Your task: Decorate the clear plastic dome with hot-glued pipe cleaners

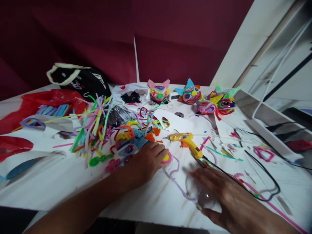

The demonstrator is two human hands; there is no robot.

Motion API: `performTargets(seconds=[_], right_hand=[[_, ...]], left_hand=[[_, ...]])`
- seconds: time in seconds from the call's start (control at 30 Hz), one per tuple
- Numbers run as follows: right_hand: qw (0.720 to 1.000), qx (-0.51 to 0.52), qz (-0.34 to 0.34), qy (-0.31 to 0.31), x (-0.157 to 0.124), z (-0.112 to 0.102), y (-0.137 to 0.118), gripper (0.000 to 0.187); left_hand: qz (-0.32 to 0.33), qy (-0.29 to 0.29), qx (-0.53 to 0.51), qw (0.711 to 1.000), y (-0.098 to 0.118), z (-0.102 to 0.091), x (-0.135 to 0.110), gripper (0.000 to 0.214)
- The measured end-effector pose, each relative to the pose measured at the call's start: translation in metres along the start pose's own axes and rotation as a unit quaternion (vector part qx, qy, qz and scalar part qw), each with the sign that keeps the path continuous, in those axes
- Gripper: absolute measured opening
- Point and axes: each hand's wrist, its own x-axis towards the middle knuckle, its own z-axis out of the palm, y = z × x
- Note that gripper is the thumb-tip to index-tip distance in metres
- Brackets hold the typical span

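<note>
My left hand [151, 162] is closed, its fingers curled at the edge of a pink and yellow pipe-cleaner coil [167, 158]. The fingertips are partly hidden behind the knuckles. A wavy purple pipe cleaner [173, 178] runs from beside that coil toward my right hand. Blurred by motion, my right hand [214, 190] curves around a clear plastic ball [203, 195], thumb on the near side and fingers on the far side. Just beyond both hands lies a yellow glue gun [186, 139], nozzle pointing left.
Loose pipe cleaners [97, 126] pile up at the left, near a red plastic bag [78, 97]. Finished animal heads [159, 92] line the back. A black cord [226, 174] crosses the right side toward a white tray [273, 136]. A black bag [83, 79] stands behind.
</note>
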Motion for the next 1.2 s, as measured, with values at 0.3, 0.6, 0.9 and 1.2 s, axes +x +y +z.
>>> performTargets(seconds=[0.3,0.6,0.9,1.2], right_hand=[[0.983,0.043,0.150,0.100,0.069,-0.045,0.096,0.055],[0.983,-0.010,0.178,0.039,0.130,-0.003,0.143,0.059],[0.987,0.132,0.061,0.071,0.077,-0.011,0.037,0.027],[0.984,0.168,0.041,0.050,0.063,-0.001,-0.002,0.023]], left_hand=[[-0.009,0.014,-0.044,0.999,-0.004,0.006,-0.003,0.037],[-0.016,0.014,-0.052,0.998,-0.003,0.006,-0.003,0.041],[-0.021,0.038,-0.056,0.997,-0.004,0.015,-0.006,0.054],[-0.036,0.048,-0.035,0.998,-0.002,0.016,-0.006,0.064]])
